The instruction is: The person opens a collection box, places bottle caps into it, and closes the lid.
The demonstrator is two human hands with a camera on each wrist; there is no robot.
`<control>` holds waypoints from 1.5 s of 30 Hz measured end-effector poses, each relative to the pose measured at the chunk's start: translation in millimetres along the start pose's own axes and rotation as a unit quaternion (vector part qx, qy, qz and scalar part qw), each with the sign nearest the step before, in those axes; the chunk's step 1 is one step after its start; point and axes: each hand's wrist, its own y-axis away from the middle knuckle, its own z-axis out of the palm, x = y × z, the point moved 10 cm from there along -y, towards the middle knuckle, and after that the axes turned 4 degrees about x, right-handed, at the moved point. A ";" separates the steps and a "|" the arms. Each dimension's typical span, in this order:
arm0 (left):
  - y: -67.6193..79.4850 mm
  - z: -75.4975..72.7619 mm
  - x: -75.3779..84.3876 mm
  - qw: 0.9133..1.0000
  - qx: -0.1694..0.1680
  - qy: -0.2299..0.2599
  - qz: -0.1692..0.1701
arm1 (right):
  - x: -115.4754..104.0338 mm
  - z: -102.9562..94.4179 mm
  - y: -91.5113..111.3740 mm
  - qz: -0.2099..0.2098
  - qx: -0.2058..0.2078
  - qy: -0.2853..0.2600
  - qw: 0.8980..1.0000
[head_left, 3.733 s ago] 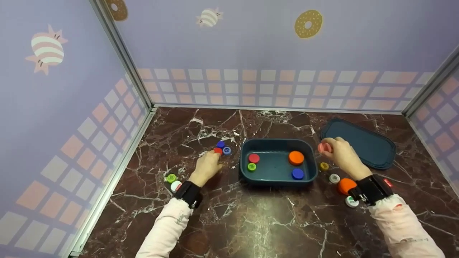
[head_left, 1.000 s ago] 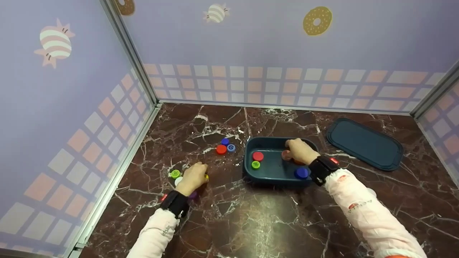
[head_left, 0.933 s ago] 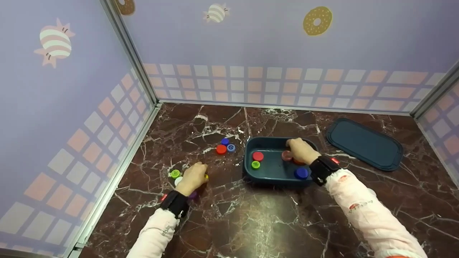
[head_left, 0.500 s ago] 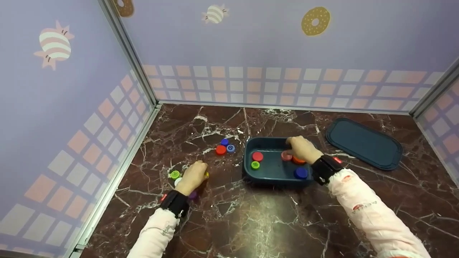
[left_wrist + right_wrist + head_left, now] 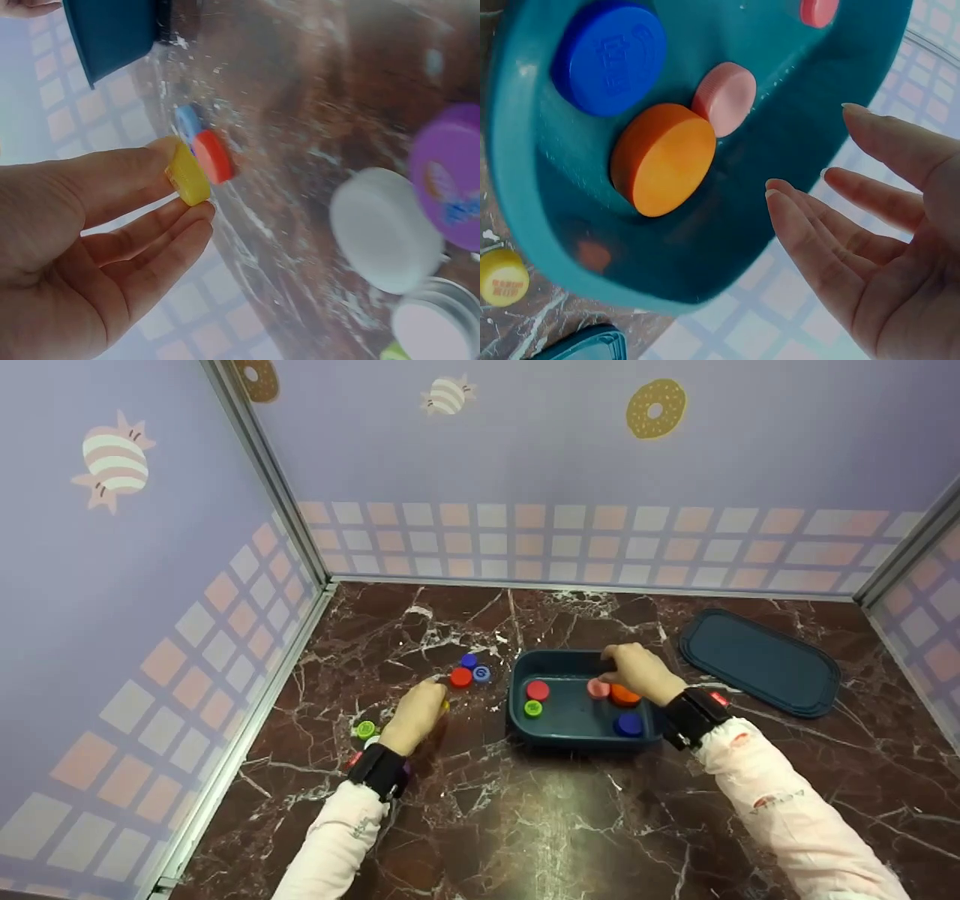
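My left hand pinches a yellow bottle cap between thumb and fingertips, lifted off the table left of the teal box. Over the box's right part, my right hand is spread with nothing between its fingers. Just below it a pink cap lies in the box, touching a large orange cap. A dark blue cap, a red-pink cap and a green cap also lie inside.
Behind the left hand sit a red cap, a light blue cap and a dark blue cap. White caps, a purple cap and a green cap lie near the left wrist. A teal lid lies back right; a yellow cap sits outside the box.
My right hand brought the pink cap from the right into the box, let go and opened. The left hand left the red cap, took the yellow cap and has just moved it up and right.
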 end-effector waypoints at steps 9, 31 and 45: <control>-26.0 -5.1 23.5 0.999 0.000 -0.043 -0.005 | 5.9 -16.9 7.5 -0.016 0.026 0.006 1.000; -83.2 1.8 91.0 0.997 -0.042 -0.053 0.024 | 38.2 -43.9 42.2 0.021 0.041 -0.035 0.998; -104.6 23.4 122.3 0.995 -0.082 -0.046 0.038 | 70.6 -60.8 69.0 0.055 0.039 -0.059 0.996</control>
